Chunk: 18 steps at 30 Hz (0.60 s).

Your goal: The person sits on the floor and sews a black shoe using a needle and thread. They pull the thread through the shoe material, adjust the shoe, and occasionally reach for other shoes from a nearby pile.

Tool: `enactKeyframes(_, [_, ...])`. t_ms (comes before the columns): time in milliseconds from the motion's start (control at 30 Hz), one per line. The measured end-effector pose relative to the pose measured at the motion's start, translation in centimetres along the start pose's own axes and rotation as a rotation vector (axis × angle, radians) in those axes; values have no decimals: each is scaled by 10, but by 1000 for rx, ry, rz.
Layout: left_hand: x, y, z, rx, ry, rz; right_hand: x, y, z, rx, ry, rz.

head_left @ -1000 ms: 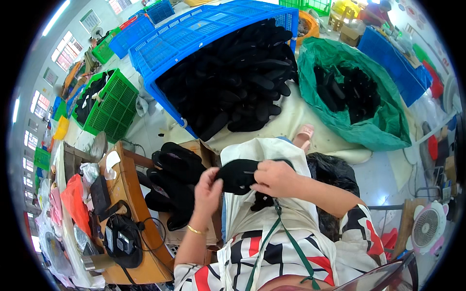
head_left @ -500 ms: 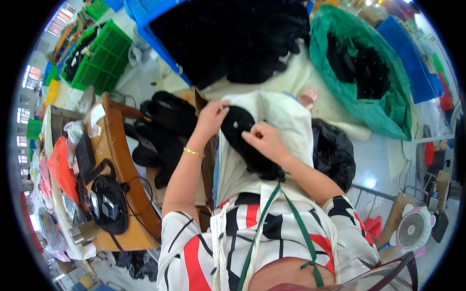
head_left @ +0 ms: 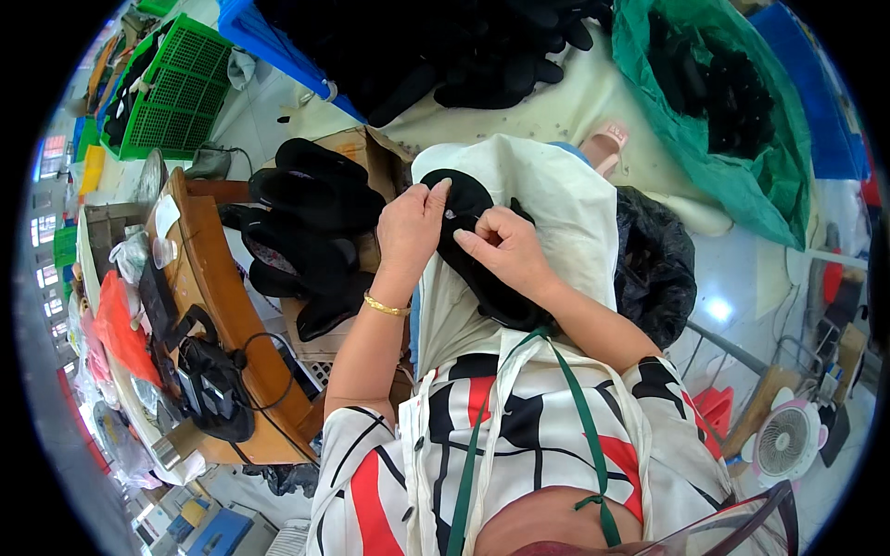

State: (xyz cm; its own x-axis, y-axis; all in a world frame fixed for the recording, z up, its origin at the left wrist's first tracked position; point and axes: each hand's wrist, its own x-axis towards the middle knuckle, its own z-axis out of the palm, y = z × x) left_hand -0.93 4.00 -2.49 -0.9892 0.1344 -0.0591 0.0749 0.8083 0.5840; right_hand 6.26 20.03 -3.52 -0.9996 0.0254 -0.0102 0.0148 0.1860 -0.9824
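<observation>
A black cloth shoe (head_left: 471,193) lies across the white cloth (head_left: 575,222) on my lap, its far end pointing away and to the left. My left hand (head_left: 411,227) is closed on the shoe's far left edge, thumb and fingers pinched together. Over the middle of the shoe, my right hand (head_left: 508,250) has its fingers curled and thumb pressed in. Whatever is between those right fingertips is too small or hidden to tell. A small pale spot shows on the black fabric between the two hands.
Several black shoes (head_left: 306,232) fill a cardboard box at my left, beside a wooden table (head_left: 213,287). Ahead, a blue crate (head_left: 278,46) overflows with black shoes. A green sack (head_left: 788,157) and a black plastic bag (head_left: 654,269) stand at the right.
The view has shifted, lowering the far crate's edge out of sight. My right hand has come closer to my left over the shoe. My left hand keeps its pinch on the edge.
</observation>
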Motion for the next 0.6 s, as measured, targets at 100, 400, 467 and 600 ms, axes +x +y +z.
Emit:
enactKeyframes(100, [1,-4,11,31,118,38,2,5,-2,7,23,25])
enactKeyframes(400, [4,-22,40,105,233,256,-36,12,-5,-70,62,12])
enactKeyframes(467, [1,-23,42,104,203,244,-41,4,-9,-46,62,81])
enactKeyframes(600, [7,-36,33,236,199,359,-30,-1,-6,-100,45,-20])
